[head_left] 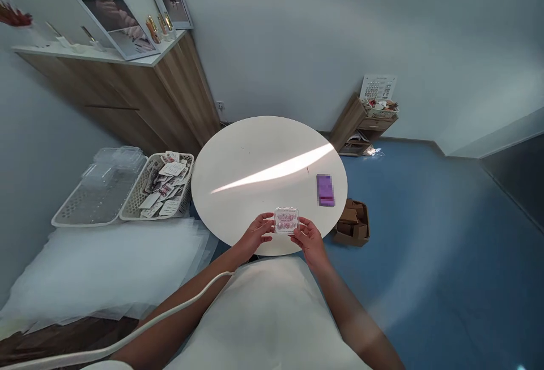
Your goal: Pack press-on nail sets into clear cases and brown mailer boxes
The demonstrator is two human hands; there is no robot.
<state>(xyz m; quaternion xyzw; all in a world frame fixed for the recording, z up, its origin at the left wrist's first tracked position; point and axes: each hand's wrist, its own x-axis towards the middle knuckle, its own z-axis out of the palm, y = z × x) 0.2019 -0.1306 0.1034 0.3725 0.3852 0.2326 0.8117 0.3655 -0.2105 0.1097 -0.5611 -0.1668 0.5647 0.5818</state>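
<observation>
A small clear plastic case [287,220] with rows of pink press-on nails is held up over the near edge of the round white table [255,149]. My right hand [309,239] grips its right side, thumb on the front and fingers at the edge. On the other side, my left hand [256,235] has its fingers apart, their tips right at the case's left edge; its thumb sits lower, off the case. A purple box [325,190], partly blurred, lies on the table to the right.
Left of the table stand a white basket [187,188] of cards and a basket of clear plastic boxes [114,160], beside stacked translucent sheets [106,262]. A cardboard box [355,237] is on the floor at right. A wooden cabinet [178,86] and small shelf [346,120] stand behind.
</observation>
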